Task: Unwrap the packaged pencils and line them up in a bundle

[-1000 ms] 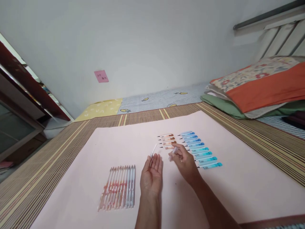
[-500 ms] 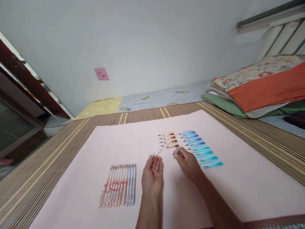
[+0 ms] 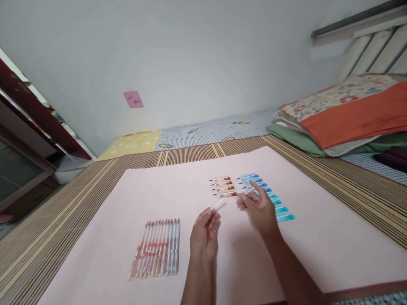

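Note:
My left hand (image 3: 205, 233) is closed around a thin white stick (image 3: 218, 204), which points up and to the right from thumb and fingers. My right hand (image 3: 259, 207) pinches a short pale tube (image 3: 250, 190); its index finger is raised along it. Beyond the hands lies a short column of brown-ended pens (image 3: 224, 188) with dark pointed tips. A column of blue and turquoise pens (image 3: 252, 180) lies to its right, partly hidden by my right hand. Left of my left hand, a row of clear-barrelled pens (image 3: 155, 245) lies side by side.
The pens lie on a large pale pink sheet (image 3: 95, 237) over a striped mat (image 3: 57, 216). A folded orange and floral cushion (image 3: 356, 114) on green cloth is at the right. Behind are a patterned cloth (image 3: 203, 131) and a white wall (image 3: 203, 63) with a pink note (image 3: 133, 99).
My right hand has moved slightly up and right and turned, its index finger now lifted and the pale tube more visible. The white stick in my left hand has tilted to the right.

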`<action>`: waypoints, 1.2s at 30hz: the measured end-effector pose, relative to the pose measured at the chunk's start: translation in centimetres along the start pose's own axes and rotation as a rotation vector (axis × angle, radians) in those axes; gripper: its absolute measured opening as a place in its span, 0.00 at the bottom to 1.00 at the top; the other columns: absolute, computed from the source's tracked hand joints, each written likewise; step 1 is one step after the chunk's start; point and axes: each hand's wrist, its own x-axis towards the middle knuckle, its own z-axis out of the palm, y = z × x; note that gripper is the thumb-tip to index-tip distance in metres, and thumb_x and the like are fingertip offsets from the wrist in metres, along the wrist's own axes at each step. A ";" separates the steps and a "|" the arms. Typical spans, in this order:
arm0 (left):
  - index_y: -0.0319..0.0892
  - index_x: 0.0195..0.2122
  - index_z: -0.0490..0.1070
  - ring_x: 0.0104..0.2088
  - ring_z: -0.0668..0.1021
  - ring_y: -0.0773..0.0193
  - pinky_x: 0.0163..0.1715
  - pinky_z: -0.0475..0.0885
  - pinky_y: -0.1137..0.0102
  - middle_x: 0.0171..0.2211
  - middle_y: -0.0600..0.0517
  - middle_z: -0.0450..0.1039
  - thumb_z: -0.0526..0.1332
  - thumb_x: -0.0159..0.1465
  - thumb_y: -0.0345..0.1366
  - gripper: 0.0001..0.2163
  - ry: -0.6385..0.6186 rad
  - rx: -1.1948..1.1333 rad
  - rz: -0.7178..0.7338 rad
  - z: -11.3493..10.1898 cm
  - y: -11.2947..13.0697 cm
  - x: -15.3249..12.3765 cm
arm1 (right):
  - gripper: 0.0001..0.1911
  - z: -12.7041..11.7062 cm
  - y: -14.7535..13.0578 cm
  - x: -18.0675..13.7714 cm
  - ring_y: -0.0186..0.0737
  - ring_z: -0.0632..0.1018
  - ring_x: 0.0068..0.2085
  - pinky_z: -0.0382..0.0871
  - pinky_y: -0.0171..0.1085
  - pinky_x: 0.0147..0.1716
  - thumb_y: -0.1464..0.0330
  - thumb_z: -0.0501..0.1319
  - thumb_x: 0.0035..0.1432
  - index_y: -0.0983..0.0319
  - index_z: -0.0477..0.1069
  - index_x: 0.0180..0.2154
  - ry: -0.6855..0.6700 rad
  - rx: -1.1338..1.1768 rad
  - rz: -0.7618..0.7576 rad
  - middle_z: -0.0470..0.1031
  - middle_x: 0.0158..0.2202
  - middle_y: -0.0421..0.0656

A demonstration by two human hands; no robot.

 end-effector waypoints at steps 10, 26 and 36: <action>0.32 0.28 0.74 0.27 0.81 0.64 0.33 0.79 0.71 0.26 0.43 0.77 0.62 0.60 0.22 0.05 -0.021 0.011 -0.042 0.1 -0.6 -0.2 | 0.34 1.7 -0.9 -1.5 0.44 0.82 0.36 0.77 0.45 0.40 0.60 0.67 0.56 0.61 0.61 0.62 -0.089 0.027 -0.107 0.80 0.34 0.44; 0.40 0.28 0.73 0.23 0.72 0.66 0.26 0.66 0.71 0.22 0.54 0.72 0.65 0.51 0.31 0.04 0.085 0.959 0.563 -1.1 0.6 0.6 | 0.16 -0.1 1.0 -1.0 0.43 0.78 0.37 0.69 0.38 0.39 0.68 0.51 0.64 0.58 0.71 0.50 -0.281 -0.754 -0.414 0.79 0.37 0.45; 0.43 0.33 0.73 0.42 0.73 0.54 0.39 0.65 0.64 0.37 0.47 0.73 0.60 0.57 0.28 0.05 0.111 1.700 0.766 -0.8 0.0 0.0 | 0.08 -0.8 2.0 -0.4 0.42 0.75 0.31 0.65 0.36 0.32 0.68 0.52 0.61 0.58 0.69 0.34 -0.287 -0.852 -0.418 0.74 0.28 0.42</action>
